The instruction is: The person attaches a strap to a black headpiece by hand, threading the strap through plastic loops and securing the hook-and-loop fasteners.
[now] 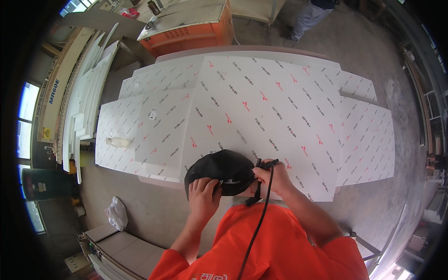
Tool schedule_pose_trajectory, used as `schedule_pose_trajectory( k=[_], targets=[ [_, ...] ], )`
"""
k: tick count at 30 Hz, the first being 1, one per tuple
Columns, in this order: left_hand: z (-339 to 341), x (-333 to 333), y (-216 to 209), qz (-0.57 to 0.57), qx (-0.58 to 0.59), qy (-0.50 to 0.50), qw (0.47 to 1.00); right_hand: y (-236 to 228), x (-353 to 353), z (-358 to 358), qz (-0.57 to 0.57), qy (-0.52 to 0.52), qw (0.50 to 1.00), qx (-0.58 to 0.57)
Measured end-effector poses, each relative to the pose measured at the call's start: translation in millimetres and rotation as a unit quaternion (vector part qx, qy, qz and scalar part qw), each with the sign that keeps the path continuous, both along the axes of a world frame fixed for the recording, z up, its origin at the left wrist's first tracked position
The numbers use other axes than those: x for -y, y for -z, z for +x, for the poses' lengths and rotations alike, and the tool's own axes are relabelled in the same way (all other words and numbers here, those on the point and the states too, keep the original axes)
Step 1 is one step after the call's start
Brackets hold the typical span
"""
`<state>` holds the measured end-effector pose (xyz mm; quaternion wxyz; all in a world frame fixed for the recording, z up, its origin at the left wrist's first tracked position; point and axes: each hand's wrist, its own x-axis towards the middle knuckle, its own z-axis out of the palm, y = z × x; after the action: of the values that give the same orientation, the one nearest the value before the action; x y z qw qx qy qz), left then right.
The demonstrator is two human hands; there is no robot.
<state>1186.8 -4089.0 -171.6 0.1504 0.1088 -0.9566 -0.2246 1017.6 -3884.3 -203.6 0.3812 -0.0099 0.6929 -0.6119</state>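
Pale lettering is noted on the orange shirt [266,242], crossed by a black cord [260,219]. The lower-left edge of the black cap [214,168] is gripped by the left hand [203,195]; the right hand [275,178] is pinched closed at its right edge, whether on cap or cord cannot be told. Two-handed cap adjustment is judged in hand; steady left-hand support and fine right-hand fingerwork are called for. Red and black print is repeated across the white sheets [261,121] beyond. Blue lettering is borne by the cream machine beam [60,70].
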Motion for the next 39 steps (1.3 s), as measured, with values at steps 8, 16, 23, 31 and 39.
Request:
schedule_pose_trajectory(
  k=[8,16,23,31,39],
  targets=[
    [-4.1,17.6,-1.0,0.03,-0.021,0.059,0.998,7.1,-1.8,12.0,0.136,-0.081,0.975,-0.157],
    [-1.5,13.7,5.5,0.044,-0.041,0.05,0.997,8.2,2.9,28.1,-0.016,0.02,0.997,0.068],
    [14.2,16.0,2.4,0.017,-0.039,0.019,0.999,8.2,4.9,45.7,-0.076,0.072,0.985,0.137],
    [16.9,9.9,18.1,0.068,-0.091,-0.015,0.993,15.0,18.7,58.4,-0.102,-0.055,0.988,0.106],
    [16.1,25.1,16.9,0.129,-0.147,-0.088,0.977,24.8,13.3,50.5,0.0,-0.084,0.996,-0.039]
  ],
)
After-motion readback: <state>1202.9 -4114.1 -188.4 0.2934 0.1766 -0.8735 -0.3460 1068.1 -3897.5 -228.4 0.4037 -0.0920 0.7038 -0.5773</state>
